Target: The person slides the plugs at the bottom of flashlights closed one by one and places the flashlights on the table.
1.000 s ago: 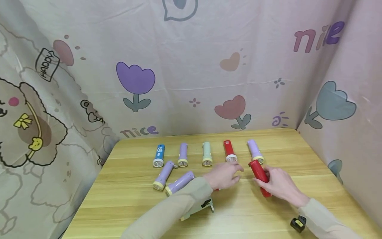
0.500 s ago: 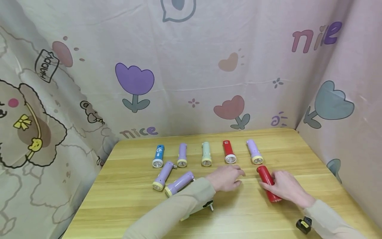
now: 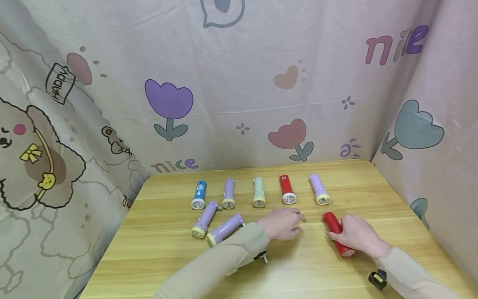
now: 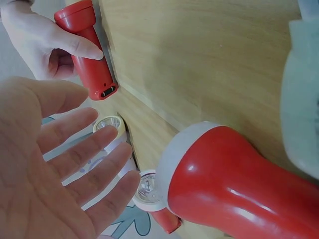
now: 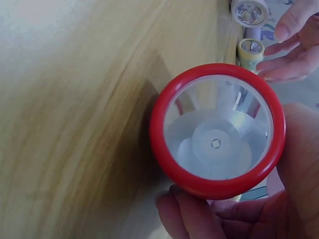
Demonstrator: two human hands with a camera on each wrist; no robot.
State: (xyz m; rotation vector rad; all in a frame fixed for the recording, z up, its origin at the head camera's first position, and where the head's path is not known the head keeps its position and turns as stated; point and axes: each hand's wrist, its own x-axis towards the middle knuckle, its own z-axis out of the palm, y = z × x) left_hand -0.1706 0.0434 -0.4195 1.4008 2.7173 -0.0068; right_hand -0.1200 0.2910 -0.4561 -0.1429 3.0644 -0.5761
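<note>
My right hand (image 3: pixel 361 234) grips an all-red flashlight (image 3: pixel 334 227) by its body, at the right of the table. In the right wrist view the red rim and clear lens of this flashlight (image 5: pixel 217 186) face the camera, close to the tabletop; whether it touches the wood I cannot tell. My left hand (image 3: pixel 282 223) hovers over the middle of the table, holding nothing, its fingers loosely extended. Beside it, the left wrist view shows a red flashlight with a white head (image 4: pixel 239 184), mostly hidden by the arm in the head view. A pale green flashlight (image 3: pixel 244 265) lies partly under the left sleeve.
Along the back stand, in a row, a blue flashlight (image 3: pixel 199 194), a purple one (image 3: pixel 229 193), a pale green one (image 3: pixel 258 192), a red one (image 3: pixel 286 189) and another purple one (image 3: pixel 318 189). Two more purple flashlights (image 3: pixel 205 219) lie front left. A black camera (image 3: pixel 378 279) sits at the right wrist.
My right hand has carried the red flashlight rightward and toward me, then almost stopped; its lens end now shows. My left hand has barely moved.
</note>
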